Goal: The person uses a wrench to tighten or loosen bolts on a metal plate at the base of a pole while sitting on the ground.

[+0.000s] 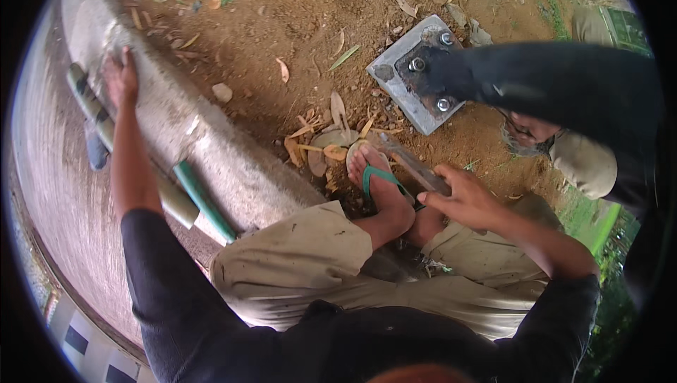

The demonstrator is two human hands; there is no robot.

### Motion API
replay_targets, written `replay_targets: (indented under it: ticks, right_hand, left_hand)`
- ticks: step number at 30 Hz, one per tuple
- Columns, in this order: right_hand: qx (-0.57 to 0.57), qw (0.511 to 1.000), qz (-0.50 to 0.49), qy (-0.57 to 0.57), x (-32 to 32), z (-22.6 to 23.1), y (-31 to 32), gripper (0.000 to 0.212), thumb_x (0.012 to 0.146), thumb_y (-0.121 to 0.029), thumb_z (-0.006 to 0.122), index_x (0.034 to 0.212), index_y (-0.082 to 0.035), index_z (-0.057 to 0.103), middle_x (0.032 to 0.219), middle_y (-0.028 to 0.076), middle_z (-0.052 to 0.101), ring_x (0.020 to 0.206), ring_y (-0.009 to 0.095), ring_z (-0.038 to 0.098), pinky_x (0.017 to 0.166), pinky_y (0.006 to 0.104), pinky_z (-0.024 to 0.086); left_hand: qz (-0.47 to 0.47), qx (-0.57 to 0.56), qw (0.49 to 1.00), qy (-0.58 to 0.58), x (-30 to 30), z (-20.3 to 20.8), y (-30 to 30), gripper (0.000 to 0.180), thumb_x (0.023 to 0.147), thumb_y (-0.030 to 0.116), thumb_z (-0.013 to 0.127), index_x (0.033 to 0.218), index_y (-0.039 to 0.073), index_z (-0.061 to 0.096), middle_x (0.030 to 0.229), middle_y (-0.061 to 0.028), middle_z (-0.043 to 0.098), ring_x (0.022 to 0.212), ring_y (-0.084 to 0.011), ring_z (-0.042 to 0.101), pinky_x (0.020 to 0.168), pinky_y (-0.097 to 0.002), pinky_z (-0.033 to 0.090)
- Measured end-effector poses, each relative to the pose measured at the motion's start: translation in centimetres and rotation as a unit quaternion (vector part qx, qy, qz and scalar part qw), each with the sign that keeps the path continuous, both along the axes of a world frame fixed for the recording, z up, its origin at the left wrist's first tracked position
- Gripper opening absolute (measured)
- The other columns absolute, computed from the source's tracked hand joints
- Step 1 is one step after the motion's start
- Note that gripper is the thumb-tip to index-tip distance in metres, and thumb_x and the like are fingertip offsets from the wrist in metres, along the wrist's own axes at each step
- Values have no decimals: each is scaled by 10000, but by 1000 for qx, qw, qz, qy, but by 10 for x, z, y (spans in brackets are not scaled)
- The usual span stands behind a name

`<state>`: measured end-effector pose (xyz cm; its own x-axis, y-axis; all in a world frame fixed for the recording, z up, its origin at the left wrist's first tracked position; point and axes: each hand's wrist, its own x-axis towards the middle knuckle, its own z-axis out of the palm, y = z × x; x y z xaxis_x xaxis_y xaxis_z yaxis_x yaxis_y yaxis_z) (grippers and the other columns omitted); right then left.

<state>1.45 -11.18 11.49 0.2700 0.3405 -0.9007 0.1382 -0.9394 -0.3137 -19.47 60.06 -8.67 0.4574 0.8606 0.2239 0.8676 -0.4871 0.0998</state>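
Note:
My left hand (121, 78) lies on the pale concrete kerb (211, 140), fingers stretched out and holding nothing. Right by it, a long pale tube with green patches (104, 123) leans along the kerb. My right hand (462, 198) is closed around one end of a flat grey-brown bar (417, 168). The bar's far end points up and left, above the soil and close to my sandalled foot (381, 182). Whether it is wood or metal I cannot tell.
A dark post (564, 80) rises from a grey base plate (423, 111) with bolts and nuts. Another person (582, 164) is partly hidden behind it. A green tube (204, 203) and a dark rounded object (96, 149) lie left. Dry leaves (338, 108) litter the soil.

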Motion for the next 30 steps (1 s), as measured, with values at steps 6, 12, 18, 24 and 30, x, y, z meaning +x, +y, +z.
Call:
replay_targets:
  ticks: [6,12,18,24,30]
  right_hand:
    - [120,988,-94,18,39,-26,68,590,865,-426,729,1170,66,614,1024,280,712,933,384,721,849,457,532]
    - [228,945,-225,-69,65,37,162,487,861,-336,757,1092,54,578,832,254,663,823,439,680,766,488,508]
    - [123,932,-299,-162,62,128,233,592,819,-366,800,1164,58,574,913,279,678,866,450,690,796,499,514]
    - [73,920,-298,-244,66,207,287,630,805,-379,819,1213,39,580,958,274,693,901,432,699,809,475,522]
    - [33,839,-487,-239,81,224,294,605,811,-386,820,1196,31,612,859,136,660,805,184,641,741,361,505]
  left_hand:
    - [21,-45,998,-42,24,15,-44,1046,948,820,367,1680,122,102,1751,-116,101,1612,-331,68,1277,-533,82]
    - [61,-78,995,-2,0,22,-20,995,949,840,282,1684,188,125,1757,-77,78,1617,-287,63,1284,-543,69]
    - [87,-119,986,82,26,30,-50,1033,920,888,168,1684,209,18,1757,-89,-12,1619,-281,15,1285,-561,46]
    - [71,-140,984,86,27,36,-57,1058,917,890,124,1683,171,2,1751,-135,-47,1618,-305,-35,1266,-597,25]
    - [66,48,990,111,43,33,-44,917,998,766,279,1623,95,272,1668,-197,257,1504,-325,341,1192,-539,301]
